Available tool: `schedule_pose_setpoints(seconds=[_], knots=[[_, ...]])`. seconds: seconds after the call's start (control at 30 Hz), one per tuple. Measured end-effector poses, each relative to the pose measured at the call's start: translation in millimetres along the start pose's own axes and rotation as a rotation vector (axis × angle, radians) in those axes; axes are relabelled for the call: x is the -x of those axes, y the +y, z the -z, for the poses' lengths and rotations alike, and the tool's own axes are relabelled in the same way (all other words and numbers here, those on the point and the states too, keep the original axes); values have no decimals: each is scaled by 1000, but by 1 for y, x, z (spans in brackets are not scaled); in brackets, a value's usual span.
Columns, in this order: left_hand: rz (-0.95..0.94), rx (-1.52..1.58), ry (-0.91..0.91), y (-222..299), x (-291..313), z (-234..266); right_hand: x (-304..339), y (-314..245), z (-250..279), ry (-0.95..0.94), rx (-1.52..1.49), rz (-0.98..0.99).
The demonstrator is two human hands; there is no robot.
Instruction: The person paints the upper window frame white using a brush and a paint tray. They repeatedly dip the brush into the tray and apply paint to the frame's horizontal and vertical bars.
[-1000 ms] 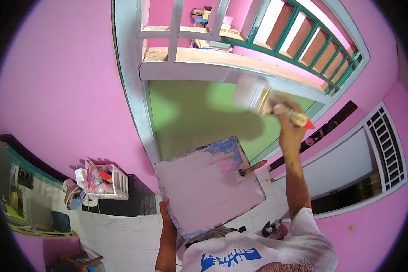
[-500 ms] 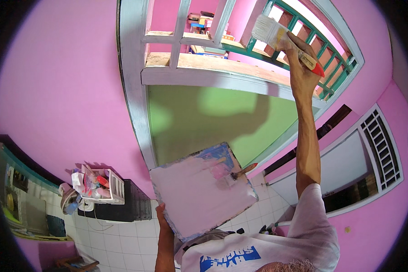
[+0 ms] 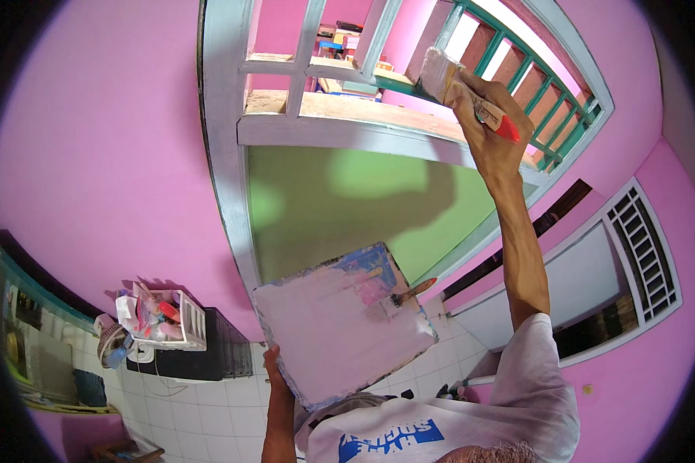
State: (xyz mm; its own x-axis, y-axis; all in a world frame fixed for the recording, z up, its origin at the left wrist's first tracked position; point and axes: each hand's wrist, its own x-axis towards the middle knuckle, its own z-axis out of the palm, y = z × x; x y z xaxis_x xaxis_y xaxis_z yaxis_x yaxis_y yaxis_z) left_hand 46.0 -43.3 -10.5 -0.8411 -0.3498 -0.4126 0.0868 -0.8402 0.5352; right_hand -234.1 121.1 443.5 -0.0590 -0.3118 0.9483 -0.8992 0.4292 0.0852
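My right hand [image 3: 498, 127] grips a wide paintbrush [image 3: 440, 76] with a wooden, red-tipped handle. Its pale bristles, tipped left and up, meet a bar of the wooden lattice [image 3: 398, 79] above the door; exact contact is hard to tell. The lattice's left bars are pale grey, the right ones green. Low in the middle, a rectangular paint tray [image 3: 388, 262] smeared with pale lilac paint is held by my left hand [image 3: 276, 366] at its lower left edge; most of those fingers are hidden beneath. A smaller brush [image 3: 417, 289] lies on the tray's right side.
A green door panel [image 3: 309, 193] stands behind the tray, framed in pale grey wood [image 3: 232, 154]. To the left, a white basket of small items [image 3: 193, 312] rests on a black box-like unit [image 3: 224, 347]. A white door [image 3: 564, 285] is at right.
My right hand has moved left and down with the paintbrush, bringing the bristles from in front of the green bars toward the crossbar. My left hand and the tray stay nearly in place.
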Motion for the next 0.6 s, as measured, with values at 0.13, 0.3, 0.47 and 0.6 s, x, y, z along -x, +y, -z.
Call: schedule_pose_setpoints(seconds=[0.13,0.3,0.47,0.6], knots=[[11,-2,-9,1,3,-1,-16,-6,5,-59,18,-72],[29,-2,-47,2,3,1,-47,19,7,107,204,147],[43,6,-38,8,16,-13,-29,6,7,93,260,138],[25,-4,-52,4,12,-5,-6,-12,3,-73,178,27]])
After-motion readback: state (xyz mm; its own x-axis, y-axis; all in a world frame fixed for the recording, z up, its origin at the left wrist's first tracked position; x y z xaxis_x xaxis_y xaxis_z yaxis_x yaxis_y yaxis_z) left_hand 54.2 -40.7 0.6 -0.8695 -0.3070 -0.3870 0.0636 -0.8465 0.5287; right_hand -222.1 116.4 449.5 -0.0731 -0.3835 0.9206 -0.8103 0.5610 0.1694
